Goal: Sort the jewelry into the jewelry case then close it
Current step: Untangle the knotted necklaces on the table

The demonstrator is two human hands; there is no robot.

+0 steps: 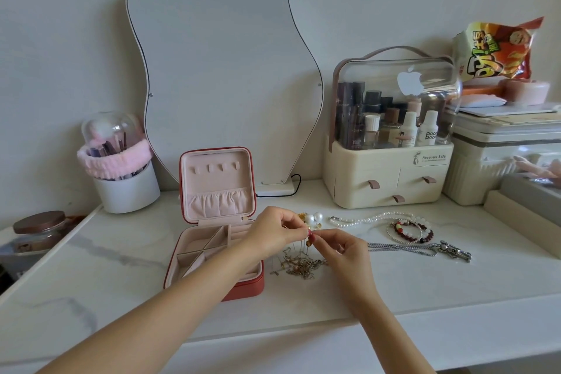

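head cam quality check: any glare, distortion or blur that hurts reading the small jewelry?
Head view: soft even daylight, faint shadows only. Wide-angle bending curves the table edge and stretches the forearms. Mild glare on the clear organiser lid. The left hand and right hand pinch something too small to resolve; the tangled chains blur into one clump, while the pearl strand reads clearly.

**A dressing table in a home**

This looks like a bedroom vanity. A wavy-edged mirror point(224, 70) leans against the plain far wall on a white marble-look tabletop point(394, 282). At far left stands a brush holder point(121, 167) wrapped in a pink headband; at right a cosmetics organiser point(391, 143) holds bottles, and a snack bag point(498, 48) tops stacked boxes.
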